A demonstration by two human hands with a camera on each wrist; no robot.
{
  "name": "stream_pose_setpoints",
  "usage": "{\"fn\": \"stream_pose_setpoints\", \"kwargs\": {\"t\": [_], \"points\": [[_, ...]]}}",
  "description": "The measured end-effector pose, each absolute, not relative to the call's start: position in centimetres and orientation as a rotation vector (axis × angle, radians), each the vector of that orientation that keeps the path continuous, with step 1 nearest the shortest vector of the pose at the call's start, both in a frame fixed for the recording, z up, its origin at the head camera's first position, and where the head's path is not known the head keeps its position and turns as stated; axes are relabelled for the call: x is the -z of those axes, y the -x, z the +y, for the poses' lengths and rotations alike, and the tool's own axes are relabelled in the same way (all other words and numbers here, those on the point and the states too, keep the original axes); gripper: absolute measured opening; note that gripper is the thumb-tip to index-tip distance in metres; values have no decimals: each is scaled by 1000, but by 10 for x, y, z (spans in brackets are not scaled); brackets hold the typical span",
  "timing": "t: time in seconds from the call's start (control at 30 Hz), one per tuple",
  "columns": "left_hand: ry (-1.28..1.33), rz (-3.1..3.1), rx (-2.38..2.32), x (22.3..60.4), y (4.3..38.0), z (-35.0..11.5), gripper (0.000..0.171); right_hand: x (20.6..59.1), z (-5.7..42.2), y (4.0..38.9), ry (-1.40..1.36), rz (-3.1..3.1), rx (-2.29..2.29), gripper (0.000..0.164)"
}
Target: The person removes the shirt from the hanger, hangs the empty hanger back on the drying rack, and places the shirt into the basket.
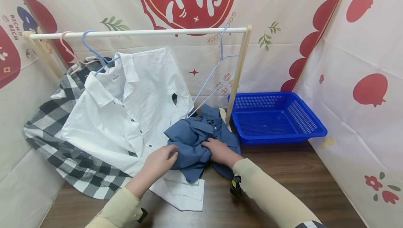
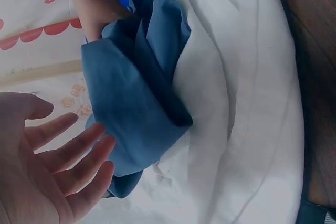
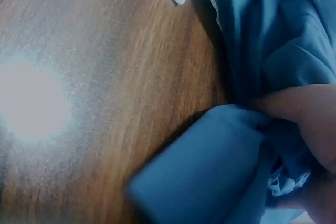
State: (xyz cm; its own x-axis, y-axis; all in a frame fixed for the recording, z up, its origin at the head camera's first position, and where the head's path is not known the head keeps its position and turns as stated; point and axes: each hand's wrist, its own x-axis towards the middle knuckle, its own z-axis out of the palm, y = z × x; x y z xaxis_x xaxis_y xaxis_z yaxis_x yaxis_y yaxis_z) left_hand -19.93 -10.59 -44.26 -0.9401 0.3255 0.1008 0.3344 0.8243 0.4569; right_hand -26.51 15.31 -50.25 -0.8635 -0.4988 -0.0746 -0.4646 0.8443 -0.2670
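A blue shirt (image 1: 189, 135) lies bunched up at the right end of the rack, partly over a white shirt (image 1: 154, 88). My right hand (image 1: 221, 152) grips its cloth, thumb and fingers sunk into the folds, as the right wrist view (image 3: 315, 124) also shows. Beside the blue shirt's left side is my left hand (image 1: 160, 161), palm toward it with the fingers loosely spread; in the left wrist view the left hand (image 2: 58, 166) holds nothing. A light blue hanger (image 1: 205, 85) hangs tilted from the rack's bar, its lower end reaching the blue shirt.
The white rack bar (image 1: 151, 32) on wooden posts runs across the back. A checked shirt (image 1: 82, 165) hangs behind the white shirt at left, with pink (image 1: 70, 49) and blue hangers (image 1: 91, 47). A blue plastic basket (image 1: 274, 138) stands right of the rack on the wooden table (image 1: 283, 172).
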Motion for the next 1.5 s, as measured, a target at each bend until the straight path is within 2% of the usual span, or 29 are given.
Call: {"fn": "stream_pose_setpoints", "kwargs": {"t": [0.13, 0.53, 0.97, 1.17, 1.4, 1.5], "points": [[536, -2975, 759, 437, 196, -108, 20, 496, 155, 267, 768, 2907, 451, 39], [538, -2947, 771, 423, 193, -112, 22, 475, 175, 264, 569, 2869, 870, 61], [546, -2939, 777, 419, 188, -106, 24, 461, 190, 242, 444, 2952, 1090, 70], [558, -2931, 802, 418, 187, -105, 25, 454, 197, 228, 400, 3014, 1198, 70], [566, -2898, 839, 418, 188, -101, 26, 444, 203, 215, 331, 3104, 1285, 54], [582, -2886, 871, 418, 188, -97, 26, 438, 204, 210, 277, 3112, 1320, 57]]}}
